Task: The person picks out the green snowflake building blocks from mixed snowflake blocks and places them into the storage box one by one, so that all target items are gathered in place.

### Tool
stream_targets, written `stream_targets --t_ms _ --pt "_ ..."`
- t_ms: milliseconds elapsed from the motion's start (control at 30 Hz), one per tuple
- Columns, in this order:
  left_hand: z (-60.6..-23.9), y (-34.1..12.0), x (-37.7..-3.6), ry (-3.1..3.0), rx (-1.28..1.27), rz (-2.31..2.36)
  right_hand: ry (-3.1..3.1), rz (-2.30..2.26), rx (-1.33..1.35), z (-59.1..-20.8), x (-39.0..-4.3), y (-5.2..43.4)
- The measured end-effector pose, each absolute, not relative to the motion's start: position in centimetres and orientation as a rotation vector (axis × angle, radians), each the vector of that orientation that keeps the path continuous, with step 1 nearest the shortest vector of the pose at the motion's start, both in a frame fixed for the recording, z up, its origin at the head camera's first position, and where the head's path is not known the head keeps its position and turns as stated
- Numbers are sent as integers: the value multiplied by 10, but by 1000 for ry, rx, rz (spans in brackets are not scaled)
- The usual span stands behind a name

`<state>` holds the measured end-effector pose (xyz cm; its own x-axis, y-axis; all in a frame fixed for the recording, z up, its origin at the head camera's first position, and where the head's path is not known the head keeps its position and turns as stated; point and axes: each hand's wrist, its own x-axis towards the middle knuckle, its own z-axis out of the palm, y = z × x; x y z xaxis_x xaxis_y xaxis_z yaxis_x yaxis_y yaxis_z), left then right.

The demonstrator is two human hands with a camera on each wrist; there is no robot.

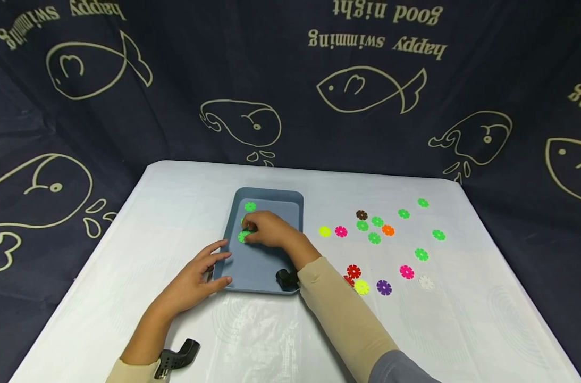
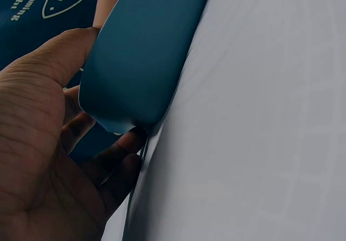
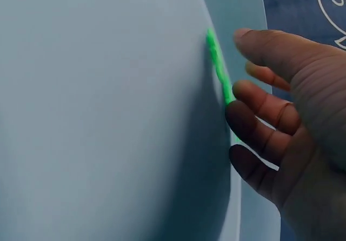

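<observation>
My left hand (image 1: 194, 279) holds a blue-grey tray (image 1: 266, 274) at its near left corner. In the left wrist view, the thumb meets the tray's rim and the other fingertips lie low against the wall. Inside the tray, my right hand (image 1: 271, 230) is over the left side, its thumb and fingers apart. A bright green notched disc (image 1: 243, 236) lies at those fingertips; the right wrist view shows this green disc (image 3: 218, 68) edge-on near the tray wall. Another green disc (image 1: 250, 206) lies farther back in the tray, and one more is mostly hidden behind the right hand.
Right of the tray, several notched discs are scattered on the white-covered table (image 1: 185, 186): green (image 1: 374, 238), red (image 1: 353, 271), pink (image 1: 406, 272), yellow (image 1: 361, 287), purple (image 1: 384, 288), orange, brown and white. A dark printed cloth (image 1: 290, 64) hangs behind the table.
</observation>
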<state>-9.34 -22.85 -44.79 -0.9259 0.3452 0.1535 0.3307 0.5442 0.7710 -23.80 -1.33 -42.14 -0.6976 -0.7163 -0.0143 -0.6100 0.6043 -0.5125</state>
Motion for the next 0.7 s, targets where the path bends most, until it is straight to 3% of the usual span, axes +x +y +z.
stream_targets --t_ms 400,700 --pt "-446 -226 -94 2749 596 1363 2600 -937 -1100 -388 -227 12" --pt "-443 -224 -92 2718 567 1396 2711 -1029 -1074 -373 -212 61"
